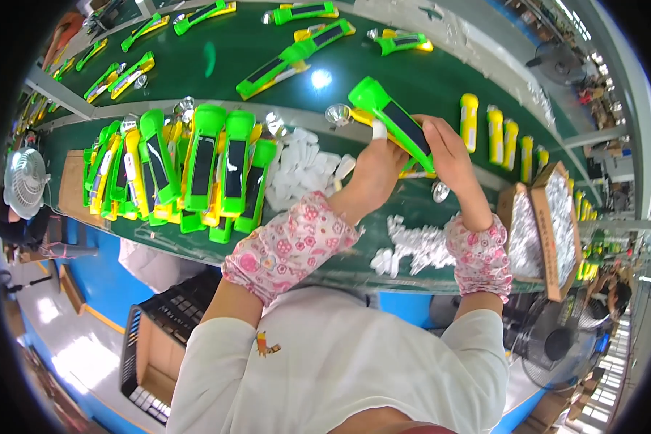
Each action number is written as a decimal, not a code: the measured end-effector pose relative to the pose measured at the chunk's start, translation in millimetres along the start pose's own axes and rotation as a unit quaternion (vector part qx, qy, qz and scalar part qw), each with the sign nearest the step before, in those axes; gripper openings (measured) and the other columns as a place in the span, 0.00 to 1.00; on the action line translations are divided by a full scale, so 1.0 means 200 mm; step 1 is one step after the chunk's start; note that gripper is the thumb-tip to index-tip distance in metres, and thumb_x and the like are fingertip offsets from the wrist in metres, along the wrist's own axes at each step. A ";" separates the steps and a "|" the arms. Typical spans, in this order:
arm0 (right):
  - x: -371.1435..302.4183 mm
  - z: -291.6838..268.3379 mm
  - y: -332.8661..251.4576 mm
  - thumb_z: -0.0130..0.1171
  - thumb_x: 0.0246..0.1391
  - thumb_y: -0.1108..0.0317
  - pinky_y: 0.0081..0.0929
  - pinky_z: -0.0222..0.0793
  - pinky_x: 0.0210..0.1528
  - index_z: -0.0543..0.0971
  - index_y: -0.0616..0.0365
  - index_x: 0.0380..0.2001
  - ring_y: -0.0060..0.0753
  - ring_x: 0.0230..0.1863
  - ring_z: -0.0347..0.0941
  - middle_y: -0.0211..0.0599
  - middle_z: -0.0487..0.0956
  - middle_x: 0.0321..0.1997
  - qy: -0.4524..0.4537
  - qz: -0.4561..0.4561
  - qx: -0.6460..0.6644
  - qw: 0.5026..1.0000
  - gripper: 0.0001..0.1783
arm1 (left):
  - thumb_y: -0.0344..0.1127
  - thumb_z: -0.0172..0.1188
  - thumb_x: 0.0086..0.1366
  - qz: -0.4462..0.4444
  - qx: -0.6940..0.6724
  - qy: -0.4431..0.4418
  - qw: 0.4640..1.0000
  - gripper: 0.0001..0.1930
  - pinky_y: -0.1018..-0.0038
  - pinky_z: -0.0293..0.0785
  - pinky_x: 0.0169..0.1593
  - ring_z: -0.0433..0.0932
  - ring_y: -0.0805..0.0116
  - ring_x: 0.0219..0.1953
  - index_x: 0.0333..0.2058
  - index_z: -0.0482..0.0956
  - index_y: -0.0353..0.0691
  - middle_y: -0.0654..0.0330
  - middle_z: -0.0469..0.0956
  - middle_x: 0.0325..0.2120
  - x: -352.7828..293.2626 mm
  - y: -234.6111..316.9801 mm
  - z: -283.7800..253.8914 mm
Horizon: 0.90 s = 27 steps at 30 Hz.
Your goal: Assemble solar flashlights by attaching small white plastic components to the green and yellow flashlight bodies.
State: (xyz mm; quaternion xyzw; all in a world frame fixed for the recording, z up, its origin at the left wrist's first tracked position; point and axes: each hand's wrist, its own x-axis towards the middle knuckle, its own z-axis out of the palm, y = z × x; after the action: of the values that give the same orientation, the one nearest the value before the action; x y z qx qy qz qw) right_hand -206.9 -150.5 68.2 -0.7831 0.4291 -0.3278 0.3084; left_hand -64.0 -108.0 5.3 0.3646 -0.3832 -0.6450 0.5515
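Both my hands are on a green-and-yellow flashlight (372, 98) with a dark panel along its green side. It slants over the bench, its wide head toward the upper left. My left hand (376, 173) is closed around its lower yellow side, a white wrap on one finger. My right hand (450, 150) grips the lower end from the other side, its fingers along the edge of the panel. A shiny reflector cup (338, 114) hangs beside the flashlight's head. Under my hands lies another flashlight, mostly hidden, with a reflector cup (440, 191) at its end.
Left of me, several green-and-yellow flashlights (206, 163) are piled beside white plastic pieces (296, 170). Small white parts (419, 244) lie near the front edge. Yellow flashlight bodies (469, 123) and a cardboard box (550, 231) of shiny parts are at right. More flashlights rest on the green belt (210, 32).
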 end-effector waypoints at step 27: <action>-0.45 0.37 -0.18 0.55 0.56 0.77 0.21 0.74 0.33 0.71 0.60 0.45 0.28 0.41 0.75 0.38 0.76 0.44 0.017 -0.018 -0.050 0.998 0.12 | 0.57 0.56 0.64 -0.067 -0.219 0.011 0.973 0.29 0.69 0.79 0.37 0.80 0.64 0.34 0.54 0.66 0.41 0.53 0.78 0.40 -0.59 0.20 -0.43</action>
State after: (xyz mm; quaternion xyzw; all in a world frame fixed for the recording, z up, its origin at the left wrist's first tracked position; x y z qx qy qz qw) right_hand -170.9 -40.7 29.5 -0.7992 0.4362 -0.3249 0.2559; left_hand 44.5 -3.6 8.4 0.2669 -0.2015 -0.7447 0.5776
